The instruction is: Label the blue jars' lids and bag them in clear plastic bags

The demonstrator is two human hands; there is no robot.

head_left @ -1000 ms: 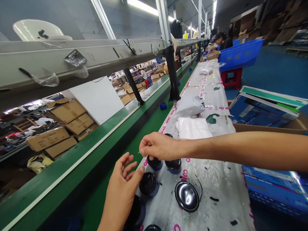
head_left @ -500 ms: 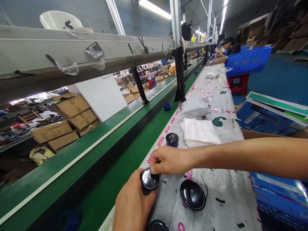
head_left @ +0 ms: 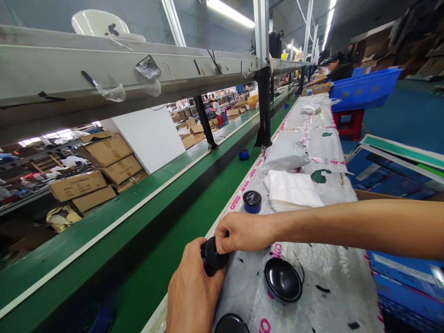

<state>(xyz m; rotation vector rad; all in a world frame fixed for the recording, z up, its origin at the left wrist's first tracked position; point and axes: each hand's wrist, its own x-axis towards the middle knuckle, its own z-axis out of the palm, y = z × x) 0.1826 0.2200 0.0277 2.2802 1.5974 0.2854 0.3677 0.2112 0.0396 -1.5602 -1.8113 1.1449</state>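
Here we go, both hands are clamped onto a black round canister [head_left: 212, 255], right at the near edge of the plastic-sheeted work table [head_left: 333, 286]. The left hand [head_left: 192, 296] comes up from below, its fingers [head_left: 196, 247] closed around the canister's side, while the right hand [head_left: 243, 232] reaches across from the right, fingers [head_left: 222, 233] curled tight over the far side. Just beyond them, a blue-and-black canister [head_left: 251, 201] stands upright on the sheet, beside a stack of folded white sheets [head_left: 293, 189], with a grey plastic bag [head_left: 286, 156] further along. Below the right hand, a glossy black dome [head_left: 282, 280] lies on the table, and another [head_left: 231, 323] sits at the bottom edge of the view. Far down the line, a co-worker [head_left: 335, 69] is at the table, near a blue plastic crate [head_left: 364, 89] on a red stool [head_left: 348, 124].
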